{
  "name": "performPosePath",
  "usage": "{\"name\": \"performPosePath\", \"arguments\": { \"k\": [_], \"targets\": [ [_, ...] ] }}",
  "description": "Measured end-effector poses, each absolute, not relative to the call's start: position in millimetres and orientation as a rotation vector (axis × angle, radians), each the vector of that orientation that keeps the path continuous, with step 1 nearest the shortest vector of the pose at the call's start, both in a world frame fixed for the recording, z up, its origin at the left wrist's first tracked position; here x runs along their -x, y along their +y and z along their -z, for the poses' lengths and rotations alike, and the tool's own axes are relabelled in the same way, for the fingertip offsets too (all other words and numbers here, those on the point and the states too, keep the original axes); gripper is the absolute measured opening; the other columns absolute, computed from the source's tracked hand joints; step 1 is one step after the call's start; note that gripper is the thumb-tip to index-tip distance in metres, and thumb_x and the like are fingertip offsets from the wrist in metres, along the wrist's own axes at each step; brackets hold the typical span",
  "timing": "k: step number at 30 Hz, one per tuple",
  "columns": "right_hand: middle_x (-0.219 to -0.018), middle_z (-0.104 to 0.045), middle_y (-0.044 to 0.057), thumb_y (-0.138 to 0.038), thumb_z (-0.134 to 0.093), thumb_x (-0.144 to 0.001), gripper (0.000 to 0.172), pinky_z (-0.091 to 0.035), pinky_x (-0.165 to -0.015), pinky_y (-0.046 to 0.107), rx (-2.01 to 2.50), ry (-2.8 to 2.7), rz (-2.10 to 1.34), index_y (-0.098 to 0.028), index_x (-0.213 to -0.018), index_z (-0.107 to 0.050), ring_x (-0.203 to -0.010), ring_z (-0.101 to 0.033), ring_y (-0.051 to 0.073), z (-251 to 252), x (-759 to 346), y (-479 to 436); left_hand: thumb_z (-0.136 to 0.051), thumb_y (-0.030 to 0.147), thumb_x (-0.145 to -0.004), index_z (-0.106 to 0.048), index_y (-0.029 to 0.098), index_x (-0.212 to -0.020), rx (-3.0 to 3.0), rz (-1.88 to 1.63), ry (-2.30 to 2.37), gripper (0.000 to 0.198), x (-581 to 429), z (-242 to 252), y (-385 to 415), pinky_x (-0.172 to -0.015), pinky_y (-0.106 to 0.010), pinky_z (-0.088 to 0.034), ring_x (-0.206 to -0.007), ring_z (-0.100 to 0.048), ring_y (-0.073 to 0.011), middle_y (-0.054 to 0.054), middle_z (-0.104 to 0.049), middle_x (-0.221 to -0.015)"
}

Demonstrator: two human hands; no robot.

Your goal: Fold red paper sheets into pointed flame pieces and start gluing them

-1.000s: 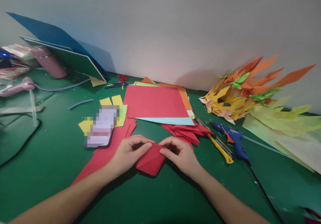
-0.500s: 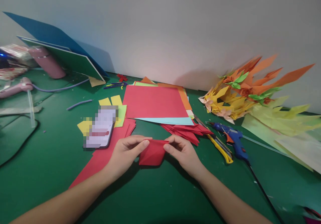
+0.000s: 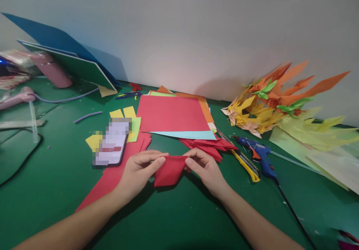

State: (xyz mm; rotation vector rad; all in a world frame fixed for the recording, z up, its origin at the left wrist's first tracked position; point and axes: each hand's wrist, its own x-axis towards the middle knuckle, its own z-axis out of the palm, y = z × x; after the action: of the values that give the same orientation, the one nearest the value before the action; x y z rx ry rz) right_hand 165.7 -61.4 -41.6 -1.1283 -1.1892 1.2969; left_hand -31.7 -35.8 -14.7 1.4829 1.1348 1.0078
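Observation:
A folded red paper piece point(image 3: 169, 170) is held up just above the green mat between both hands. My left hand point(image 3: 139, 173) pinches its left upper edge with thumb and fingers closed. My right hand point(image 3: 206, 169) pinches its right upper corner the same way. Under my left wrist lies a strip of red paper sheets point(image 3: 112, 177). Behind my hands lies a stack of coloured sheets with a red sheet point(image 3: 174, 113) on top, and a pile of folded red pieces point(image 3: 209, 146) is just beyond my right hand.
A phone point(image 3: 112, 141) lies on yellow squares at the left. To the right lie a yellow utility knife point(image 3: 246, 164) and a blue glue gun point(image 3: 259, 154) with its cord. Folded paper flowers point(image 3: 266, 104) lean on the wall. Boards point(image 3: 70, 61) and a pink glue gun point(image 3: 17, 96) stand far left.
The red piece has gone from lying open and flat on the mat to being folded narrower and lifted slightly. Both hands stayed pinched on it.

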Motion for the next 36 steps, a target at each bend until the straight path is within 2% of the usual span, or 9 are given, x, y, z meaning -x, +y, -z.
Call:
{"name": "performPosePath", "arguments": {
  "k": [3, 7, 12, 16, 22, 29, 36],
  "targets": [
    [-0.052, -0.054, -0.005, -0.056, -0.067, -0.075, 0.036, -0.039, -0.043, 0.022, 1.153, -1.161, -1.318, -0.021, -0.079, -0.06, -0.044, -0.047, 0.009, 42.2, -165.3, -62.4, -0.068, 0.03, -0.073, -0.079, 0.026, -0.076, -1.522, -0.996, 1.09, 0.012, 30.8, 13.0, -37.2, -0.068, -0.027, -0.056, -0.075, -0.068, -0.0184, -0.004, -0.076, -0.081],
    [-0.047, -0.053, -0.006, -0.055, -0.066, -0.076, 0.035, -0.034, -0.038, 0.021, 1.145, -1.135, -1.312, -0.02, -0.079, -0.06, -0.038, -0.043, 0.008, 42.0, -164.0, -63.4, -0.068, 0.031, -0.073, -0.079, 0.026, -0.076, -1.528, -0.972, 1.06, 0.012, 29.2, 11.2, -38.5, -0.065, -0.027, -0.056, -0.071, -0.067, -0.0175, -0.004, -0.075, -0.08],
    [-0.048, -0.057, -0.005, -0.055, -0.067, -0.075, 0.036, -0.036, -0.039, 0.022, 1.124, -1.118, -1.28, -0.02, -0.076, -0.06, -0.038, -0.045, 0.008, 39.3, -162.3, -63.2, -0.07, 0.037, -0.071, -0.079, 0.026, -0.074, -1.479, -0.968, 1.101, 0.014, 28.5, 12.6, -37.6, -0.067, -0.028, -0.055, -0.075, -0.067, -0.0192, -0.004, -0.075, -0.081],
    [-0.045, -0.054, -0.005, -0.058, -0.066, -0.075, 0.039, -0.035, -0.039, 0.022, 1.142, -1.105, -1.268, -0.02, -0.071, -0.056, -0.037, -0.043, 0.008, 38.6, -161.4, -62.5, -0.072, 0.041, -0.069, -0.079, 0.024, -0.073, -1.366, -0.952, 1.152, 0.019, 27.4, 15.2, -36.4, -0.068, -0.028, -0.054, -0.082, -0.066, -0.0207, -0.005, -0.075, -0.084],
    [-0.042, -0.047, -0.007, -0.059, -0.063, -0.075, 0.041, -0.036, -0.039, 0.022, 1.243, -1.163, -1.176, -0.022, -0.064, -0.051, -0.037, -0.041, 0.008, 37.1, -160.5, -62.4, -0.069, 0.046, -0.072, -0.076, 0.019, -0.08, -1.392, -0.848, 1.174, 0.029, 26.8, 15.8, -34.1, -0.058, -0.026, -0.051, -0.067, -0.062, -0.017, -0.005, -0.073, -0.078],
    [-0.044, -0.045, -0.007, -0.054, -0.063, -0.075, 0.036, -0.035, -0.039, 0.022, 1.284, -1.202, -1.092, -0.022, -0.064, -0.051, -0.038, -0.042, 0.009, 38.8, -159.1, -62.3, -0.068, 0.038, -0.07, -0.073, 0.019, -0.077, -1.466, -0.874, 1.187, 0.02, 27.7, 18.6, -32.6, -0.056, -0.026, -0.053, -0.059, -0.062, -0.0152, -0.002, -0.072, -0.069],
    [-0.051, -0.048, -0.005, -0.047, -0.062, -0.076, 0.029, -0.035, -0.041, 0.022, 1.283, -1.225, -1.075, -0.021, -0.066, -0.054, -0.042, -0.043, 0.009, 41.7, -158.4, -63.3, -0.068, 0.036, -0.067, -0.067, 0.018, -0.072, -1.406, -0.82, 1.16, 0.019, 26.7, 20.1, -30.3, -0.053, -0.024, -0.05, -0.055, -0.058, -0.0124, 0.0, -0.069, -0.064]
  ]
}}
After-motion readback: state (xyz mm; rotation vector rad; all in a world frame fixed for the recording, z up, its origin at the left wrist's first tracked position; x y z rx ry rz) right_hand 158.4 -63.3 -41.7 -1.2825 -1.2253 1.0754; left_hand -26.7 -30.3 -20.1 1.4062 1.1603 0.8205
